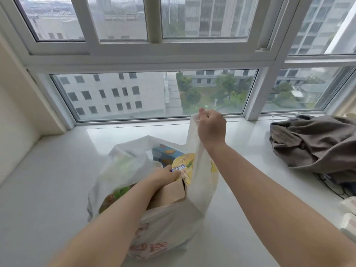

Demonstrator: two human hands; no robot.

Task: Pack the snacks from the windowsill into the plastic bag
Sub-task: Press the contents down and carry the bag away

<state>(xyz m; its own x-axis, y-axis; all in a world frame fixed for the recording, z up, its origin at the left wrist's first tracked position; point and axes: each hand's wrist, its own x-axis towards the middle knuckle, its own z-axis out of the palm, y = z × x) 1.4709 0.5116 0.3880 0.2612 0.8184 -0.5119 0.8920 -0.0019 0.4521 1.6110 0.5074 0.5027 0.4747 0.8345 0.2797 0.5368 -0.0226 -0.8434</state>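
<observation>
A white plastic bag (169, 224) with red print stands on the white windowsill (57, 180). My right hand (212, 128) grips one bag handle and holds it up above the bag. My left hand (165, 175) reaches into the bag's mouth and pinches a yellow snack packet (185, 166). Inside the bag I see a blue snack box (166, 154), a brown paper package (171, 193) and a green-and-orange packet (115, 195) showing through the plastic.
A crumpled grey-brown garment (316, 143) lies on the sill at the right, with cables (331, 187) beneath it. White wrapped packs (349, 216) sit at the right edge. The window glass runs along the back, a wall at the left.
</observation>
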